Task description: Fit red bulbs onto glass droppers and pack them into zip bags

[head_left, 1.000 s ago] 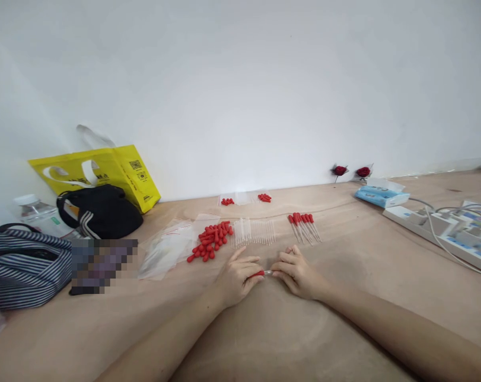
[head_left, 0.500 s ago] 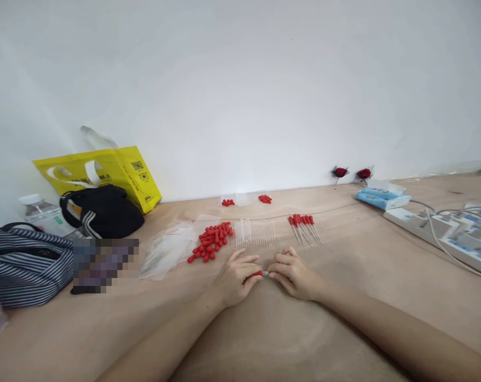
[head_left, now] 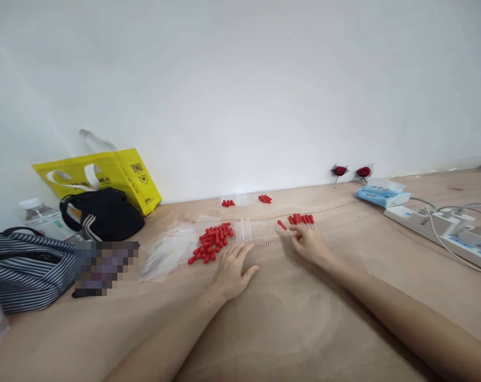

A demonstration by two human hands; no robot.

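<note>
My right hand [head_left: 309, 245] reaches forward and pinches a finished dropper [head_left: 282, 225] by its clear tube, with the red bulb pointing away to the left. The dropper sits just left of the row of finished droppers [head_left: 303, 219]. My left hand [head_left: 232, 271] rests on the wooden table with fingers spread and nothing in it. Its fingertips are close to the pile of loose red bulbs [head_left: 211, 242] and the row of clear tubes [head_left: 256, 232].
Clear plastic bags [head_left: 166, 252] lie left of the bulbs. A yellow bag [head_left: 105, 172], a black bag [head_left: 103, 212], a striped bag [head_left: 25, 276] and a water bottle [head_left: 37, 215] stand at the left. Power strips with cables [head_left: 443, 228] and blue packets [head_left: 379, 195] lie at the right.
The hands were together, pushing a red bulb onto a tube. They have parted: my right hand carried the dropper forward to the finished row, and my left hand let go and opened.
</note>
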